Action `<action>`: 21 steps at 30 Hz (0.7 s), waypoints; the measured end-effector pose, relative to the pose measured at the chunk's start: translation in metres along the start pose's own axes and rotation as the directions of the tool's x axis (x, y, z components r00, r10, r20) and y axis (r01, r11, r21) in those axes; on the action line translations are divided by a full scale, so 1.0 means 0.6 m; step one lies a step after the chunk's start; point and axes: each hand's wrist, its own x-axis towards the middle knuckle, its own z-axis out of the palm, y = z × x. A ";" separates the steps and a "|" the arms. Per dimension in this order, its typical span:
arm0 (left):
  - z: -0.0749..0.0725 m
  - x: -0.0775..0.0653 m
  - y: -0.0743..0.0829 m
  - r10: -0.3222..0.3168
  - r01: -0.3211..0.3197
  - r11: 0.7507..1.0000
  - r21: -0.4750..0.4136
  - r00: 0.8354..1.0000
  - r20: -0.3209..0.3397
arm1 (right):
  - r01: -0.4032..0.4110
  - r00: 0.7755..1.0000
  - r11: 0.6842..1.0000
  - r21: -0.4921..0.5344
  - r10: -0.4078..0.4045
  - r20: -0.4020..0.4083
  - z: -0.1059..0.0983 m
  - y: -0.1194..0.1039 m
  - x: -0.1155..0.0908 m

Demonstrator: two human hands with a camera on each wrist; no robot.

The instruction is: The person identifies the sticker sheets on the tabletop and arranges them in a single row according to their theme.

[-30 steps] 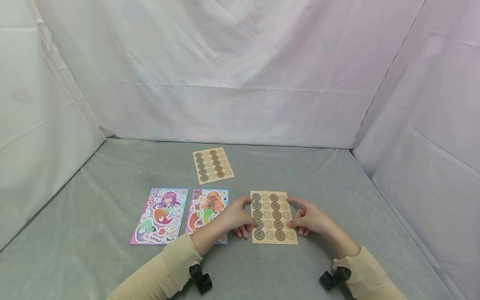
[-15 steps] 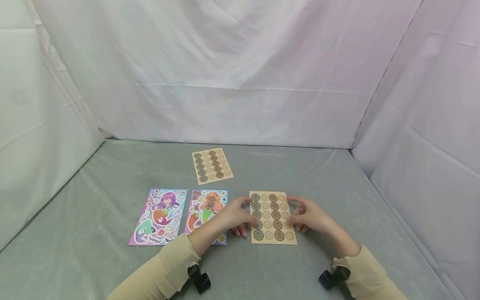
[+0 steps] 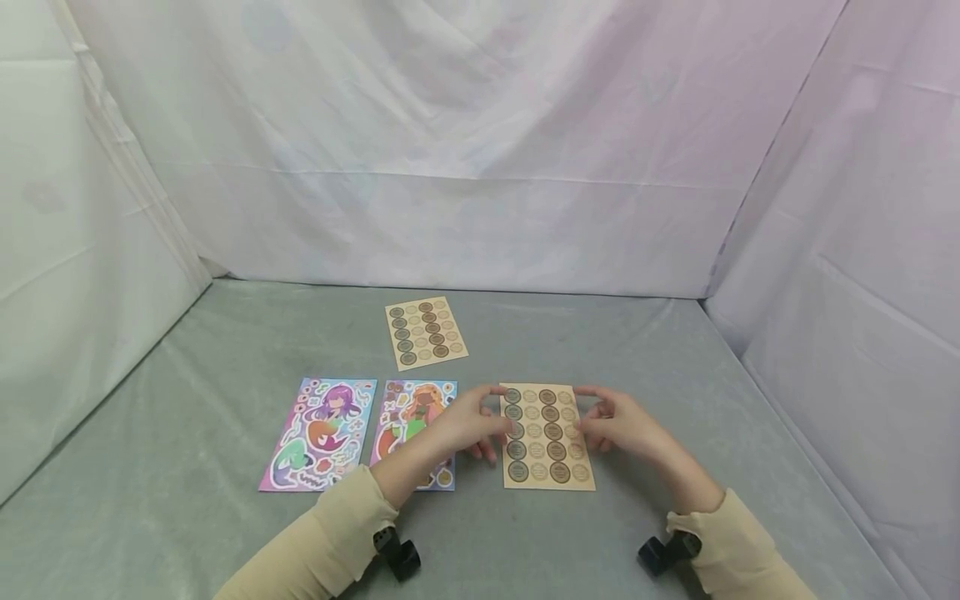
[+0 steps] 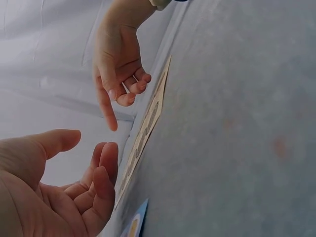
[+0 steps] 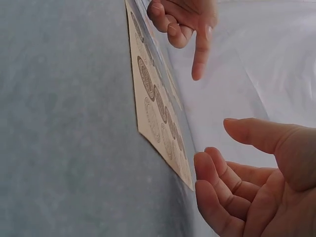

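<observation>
A tan sheet of round stickers (image 3: 544, 450) lies flat on the grey cloth in the head view, with dark and pale circles in columns. My left hand (image 3: 465, 421) hovers at its left edge, thumb and index finger apart and overlapping the edge in this view. At the opposite edge is my right hand (image 3: 624, 425), held the same way. Both wrist views show each hand raised beside the sheet, fingers loosely bent, nothing between thumb and fingers. Beneath my left forearm, a mermaid sticker sheet (image 3: 401, 417) is partly hidden.
Another mermaid sticker sheet (image 3: 324, 437), with a purple-haired figure, lies farther left. Behind them rests a second tan sheet of round stickers (image 3: 426, 333), turned slightly. White fabric walls (image 3: 465, 225) enclose the grey table (image 3: 187, 400) at the back and sides.
Both hands have risen slightly from the tan sheet's side edges, and their thumbs have shifted away from me. The sheets lie where they were.
</observation>
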 end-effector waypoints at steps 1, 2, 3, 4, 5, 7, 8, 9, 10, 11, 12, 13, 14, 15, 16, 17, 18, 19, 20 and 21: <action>-0.002 -0.001 0.002 0.006 -0.006 1.000 0.003 1.000 0.000 | -0.003 1.000 1.000 -0.004 0.003 -0.004 0.000 -0.001 0.001; -0.003 -0.001 0.003 0.015 -0.015 1.000 0.005 1.000 0.000 | -0.006 1.000 1.000 -0.007 0.006 -0.009 0.000 -0.002 0.002; -0.005 -0.002 0.005 0.018 -0.018 1.000 0.006 1.000 -0.004 | -0.008 1.000 1.000 -0.013 0.008 -0.013 0.000 -0.003 0.003; -0.007 -0.002 0.006 0.022 -0.022 1.000 0.006 1.000 -0.006 | -0.009 1.000 1.000 -0.019 0.009 -0.018 0.000 -0.004 0.004; -0.009 -0.002 0.007 0.027 -0.027 1.000 0.006 1.000 -0.010 | -0.011 1.000 1.000 -0.024 0.010 -0.022 0.000 -0.006 0.005; -0.013 -0.003 0.010 0.036 -0.036 0.999 0.010 0.999 -0.018 | -0.005 1.000 1.000 -0.027 0.004 -0.023 0.000 -0.012 0.005; -0.015 -0.003 0.011 0.039 -0.039 0.999 0.014 0.999 -0.021 | -0.001 1.000 1.000 -0.028 0.001 -0.024 0.000 -0.014 0.005; -0.017 -0.003 0.013 0.042 -0.042 0.999 0.018 0.999 -0.025 | 0.007 1.000 1.000 -0.030 -0.008 -0.022 -0.001 -0.018 0.005; -0.019 -0.003 0.014 0.050 -0.049 0.999 0.022 0.998 -0.028 | 0.015 1.000 0.999 -0.029 -0.016 -0.022 -0.001 -0.022 0.004; -0.021 -0.002 0.015 0.054 -0.053 0.998 0.029 0.998 -0.032 | 0.025 0.999 0.999 -0.027 -0.026 -0.021 -0.002 -0.026 0.004; -0.023 -0.002 0.016 0.059 -0.058 0.998 0.038 0.998 -0.037 | 0.035 0.999 0.999 -0.025 -0.035 -0.022 -0.002 -0.030 0.005; -0.025 -0.002 0.018 0.063 -0.062 0.997 0.043 0.997 -0.043 | 0.041 0.999 0.999 -0.028 -0.042 -0.023 -0.003 -0.033 0.005; -0.027 -0.002 0.020 0.071 -0.068 0.996 0.049 0.996 -0.049 | 0.046 0.999 0.998 -0.033 -0.047 -0.026 -0.003 -0.038 0.006; -0.029 -0.003 0.022 0.075 -0.072 0.996 0.053 0.996 -0.056 | 0.053 0.998 0.998 -0.033 -0.054 -0.028 -0.004 -0.042 0.006; -0.031 -0.003 0.024 0.078 -0.075 0.996 0.058 0.995 -0.062 | 0.054 0.998 0.998 -0.032 -0.055 -0.032 -0.003 -0.046 0.007; -0.034 -0.004 0.026 0.079 -0.075 0.995 0.063 0.995 -0.068 | 0.055 0.998 0.998 -0.035 -0.057 -0.036 -0.003 -0.049 0.008; -0.036 -0.004 0.029 0.082 -0.077 0.995 0.067 0.994 -0.074 | 0.055 0.998 0.998 -0.038 -0.057 -0.041 -0.003 -0.053 0.009; -0.039 -0.005 0.030 0.086 -0.081 0.994 0.068 0.993 -0.079 | 0.056 0.997 0.998 -0.041 -0.058 -0.045 -0.003 -0.056 0.009; -0.042 -0.006 0.033 0.087 -0.080 0.994 0.072 0.992 -0.086 | 0.058 0.997 0.998 -0.040 -0.060 -0.048 -0.003 -0.058 0.010; -0.045 -0.007 0.035 0.088 -0.081 0.994 0.073 0.992 -0.093 | 0.062 0.997 0.997 -0.037 -0.064 -0.051 -0.002 -0.061 0.012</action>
